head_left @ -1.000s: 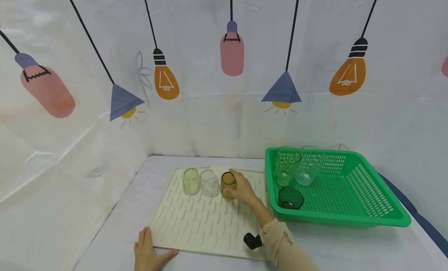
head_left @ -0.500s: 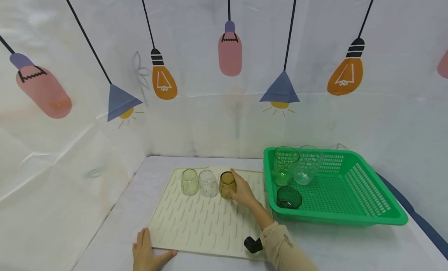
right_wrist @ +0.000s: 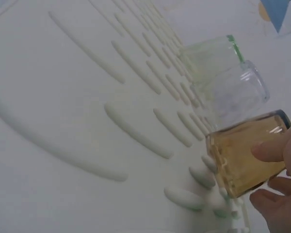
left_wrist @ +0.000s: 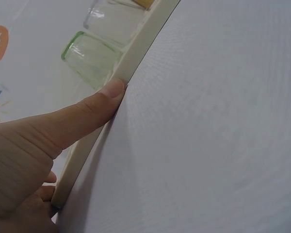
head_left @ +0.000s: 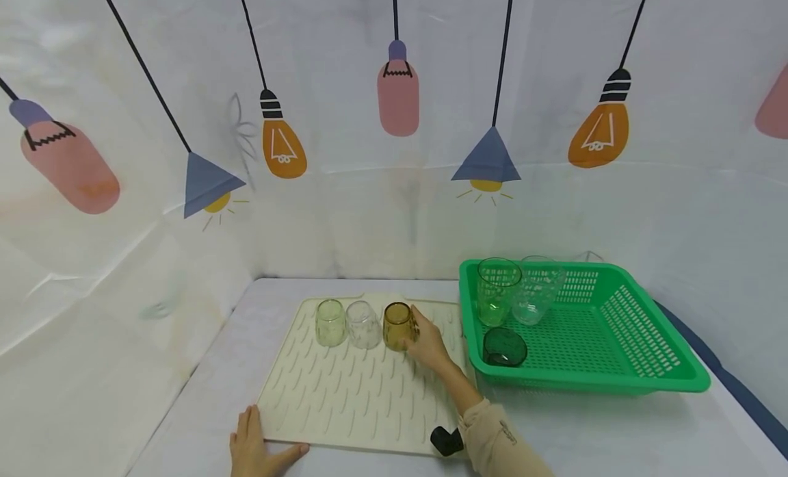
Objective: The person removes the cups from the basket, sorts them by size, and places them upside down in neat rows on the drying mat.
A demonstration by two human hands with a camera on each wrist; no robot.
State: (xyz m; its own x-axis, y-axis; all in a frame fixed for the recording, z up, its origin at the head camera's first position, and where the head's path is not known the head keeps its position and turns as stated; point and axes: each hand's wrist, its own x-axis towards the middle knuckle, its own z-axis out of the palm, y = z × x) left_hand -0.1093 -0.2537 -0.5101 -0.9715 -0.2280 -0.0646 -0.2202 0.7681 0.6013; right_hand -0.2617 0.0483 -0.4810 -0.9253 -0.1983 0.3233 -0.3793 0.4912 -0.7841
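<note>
On the cream drying mat (head_left: 351, 402), an amber glass (head_left: 397, 326) stands at the right end of a row. My right hand (head_left: 429, 347) is at its right side; in the right wrist view the thumb (right_wrist: 271, 148) lies across the amber wall, with curled fingers beside it. Left of it come a clear glass (head_left: 363, 324) and a pale green glass (head_left: 330, 323), close together. My left hand (head_left: 255, 449) rests at the mat's near left corner, its fingers along the left edge and its extended thumb (left_wrist: 99, 104) against the front edge.
A green plastic basket (head_left: 591, 381) stands right of the mat. In it are a tall green glass (head_left: 495, 295), a leaning clear glass (head_left: 534, 295) and a low dark green glass (head_left: 505, 347). A black device (head_left: 445, 441) is at the right wrist.
The right index finger has slipped from the amber glass's rim down to its right side. The glasses and left hand keep their places; the head view has shifted slightly.
</note>
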